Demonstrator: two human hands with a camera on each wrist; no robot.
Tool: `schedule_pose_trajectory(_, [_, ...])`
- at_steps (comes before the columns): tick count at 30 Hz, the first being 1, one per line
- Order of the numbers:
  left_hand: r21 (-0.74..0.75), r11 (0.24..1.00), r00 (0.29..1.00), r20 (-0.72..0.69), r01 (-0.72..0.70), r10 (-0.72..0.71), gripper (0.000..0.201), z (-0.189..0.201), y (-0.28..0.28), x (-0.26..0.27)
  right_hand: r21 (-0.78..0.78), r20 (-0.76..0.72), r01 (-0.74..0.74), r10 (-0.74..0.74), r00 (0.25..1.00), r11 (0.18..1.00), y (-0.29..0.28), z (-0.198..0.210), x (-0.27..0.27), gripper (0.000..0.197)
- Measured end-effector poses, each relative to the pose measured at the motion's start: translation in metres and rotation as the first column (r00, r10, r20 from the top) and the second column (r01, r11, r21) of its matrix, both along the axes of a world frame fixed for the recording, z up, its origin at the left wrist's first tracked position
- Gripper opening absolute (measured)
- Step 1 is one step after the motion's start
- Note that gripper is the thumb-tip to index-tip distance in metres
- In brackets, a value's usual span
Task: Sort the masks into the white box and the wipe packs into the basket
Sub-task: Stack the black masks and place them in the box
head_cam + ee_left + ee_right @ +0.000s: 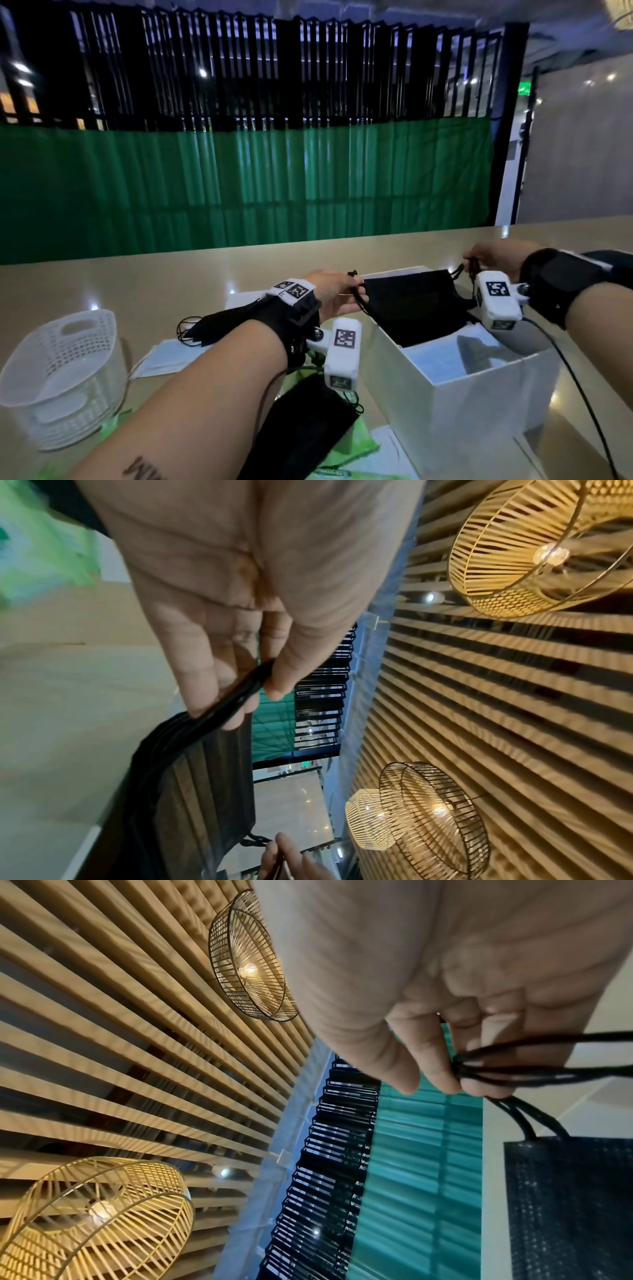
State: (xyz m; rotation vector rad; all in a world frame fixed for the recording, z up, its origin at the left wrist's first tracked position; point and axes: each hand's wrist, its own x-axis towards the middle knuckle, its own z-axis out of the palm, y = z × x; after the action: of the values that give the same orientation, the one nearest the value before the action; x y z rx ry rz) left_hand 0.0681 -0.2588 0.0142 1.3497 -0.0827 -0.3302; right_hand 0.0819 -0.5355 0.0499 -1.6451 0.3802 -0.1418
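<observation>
A stack of black masks (412, 301) hangs stretched over the open white box (462, 394). My left hand (337, 296) pinches its left ear loops, and my right hand (493, 255) pinches the right ear loops (507, 1069). In the left wrist view the thumb and fingers clamp the black masks' edge (192, 764). Light-blue masks (435, 363) lie inside the box. More black masks (205, 325) and a pale-blue mask (164, 356) lie on the table left of the box. Another black mask (301, 421) lies over green wipe packs (346, 445) under my left forearm. The white basket (61, 373) stands at the left.
The beige table (171, 281) runs to a green curtain (239, 185) at the back. A black cable (582, 394) trails from my right wrist over the box's right side. Wicker lamps (534, 542) hang from a slatted ceiling.
</observation>
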Motion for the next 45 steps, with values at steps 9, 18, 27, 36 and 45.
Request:
schedule_pose_trajectory(9, [0.113, 0.992, 0.997, -0.050, -0.047, 0.053, 0.024, -0.013, -0.039, 0.009, -0.074, -0.073, -0.072, 0.067, 0.995, 0.995, 0.007, -0.024, 0.024, 0.023])
schedule_pose_trajectory(18, [0.225, 0.974, 0.999, -0.017, -0.038, 0.043, 0.026, -0.001, -0.026, 0.006, -0.225, -0.197, -0.193, 0.149, 0.969, 0.955, 0.008, -0.016, 0.009, 0.037])
schedule_pose_trajectory(27, [0.388, 0.915, 0.992, 0.100, -0.113, 0.080, 0.013, 0.000, 0.063, -0.014, -0.047, 0.101, -0.298, 0.301, 0.948, 0.954, 0.052, 0.011, -0.009, 0.020])
schedule_pose_trajectory(36, [0.748, 0.663, 0.998, -0.006, -0.038, 0.063, 0.006, -0.045, 0.116, -0.033, -0.217, 0.070, -0.516, 0.540, 0.839, 0.829, 0.145, 0.008, -0.068, 0.016])
schedule_pose_trajectory(45, [0.964, 0.264, 0.990, -0.002, 0.040, -0.141, 0.040, -0.092, 0.122, -0.051, -0.631, -0.422, -0.655, 0.525, 0.739, 0.416, 0.208, -0.059, -0.089, 0.039])
